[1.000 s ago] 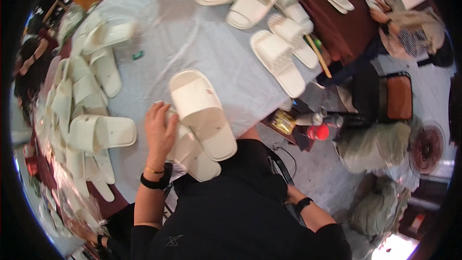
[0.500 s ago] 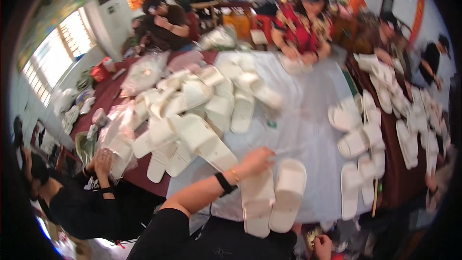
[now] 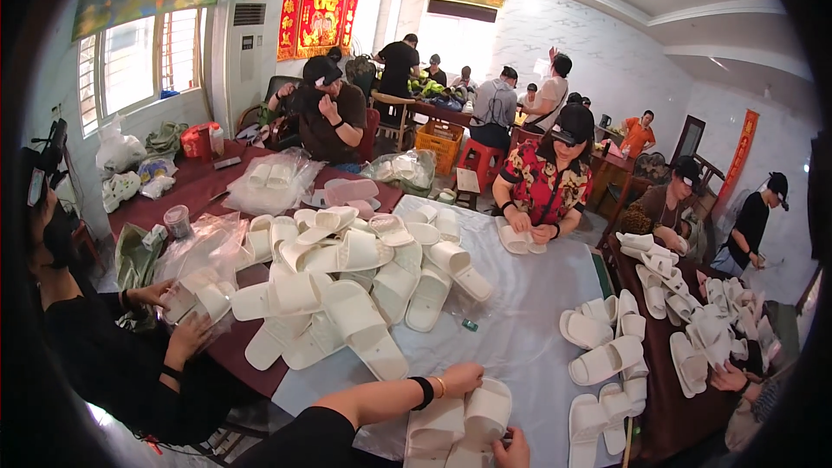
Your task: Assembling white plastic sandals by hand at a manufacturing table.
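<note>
A pair of white slide slippers stands at the table's near edge, directly before me. My left hand (image 3: 459,380) is closed at their toe ends, its fingertips against the right slipper (image 3: 487,407) and its palm above the left slipper (image 3: 433,426). From the lower edge comes my right hand (image 3: 513,449), with thumb and fingers at the right slipper's outer side. The heel ends are cut off by the frame. A large heap of white slippers (image 3: 355,316) lies just beyond my left forearm.
More white slippers (image 3: 605,360) lie in a row at the right, others on the dark red table (image 3: 652,355) beyond. A co-worker at the left handles a bagged slipper (image 3: 212,299); one across the table holds a white pair (image 3: 517,238). A small green packet (image 3: 470,325) lies on the pale sheet (image 3: 537,295).
My right hand has come up to the right slipper's side. My left hand has moved from above the left slipper to the toes. The view has tilted up, showing more of the room.
</note>
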Available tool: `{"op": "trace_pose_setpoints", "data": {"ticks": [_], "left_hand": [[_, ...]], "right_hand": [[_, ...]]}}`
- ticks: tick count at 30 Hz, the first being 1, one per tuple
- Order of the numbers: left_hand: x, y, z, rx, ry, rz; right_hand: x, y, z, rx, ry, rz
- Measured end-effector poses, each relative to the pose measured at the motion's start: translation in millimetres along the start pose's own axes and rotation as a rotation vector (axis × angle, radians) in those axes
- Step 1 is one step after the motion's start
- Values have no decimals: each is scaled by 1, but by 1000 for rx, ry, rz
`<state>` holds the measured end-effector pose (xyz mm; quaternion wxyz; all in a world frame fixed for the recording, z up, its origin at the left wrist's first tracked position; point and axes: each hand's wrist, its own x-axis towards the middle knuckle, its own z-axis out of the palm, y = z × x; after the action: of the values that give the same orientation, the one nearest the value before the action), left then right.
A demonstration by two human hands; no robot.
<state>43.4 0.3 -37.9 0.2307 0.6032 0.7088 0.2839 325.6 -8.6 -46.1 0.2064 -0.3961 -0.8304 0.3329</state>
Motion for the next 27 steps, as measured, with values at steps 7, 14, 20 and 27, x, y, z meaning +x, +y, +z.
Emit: {"op": "trace_pose_setpoints", "data": {"ticks": [7,14,20,27], "left_hand": [[14,-13,-6,-95,42,-81],[10,-8,-5,-43,188,-31],[-24,57,-42,-96,144,9],[-30,80,-44,-212,32,209]], "right_hand": [[9,-6,-20,22,-114,26],[16,-7,-30,-12,21,14],[44,-55,-37,74,261,-150],[94,-88,-4,160,235,-334]]}}
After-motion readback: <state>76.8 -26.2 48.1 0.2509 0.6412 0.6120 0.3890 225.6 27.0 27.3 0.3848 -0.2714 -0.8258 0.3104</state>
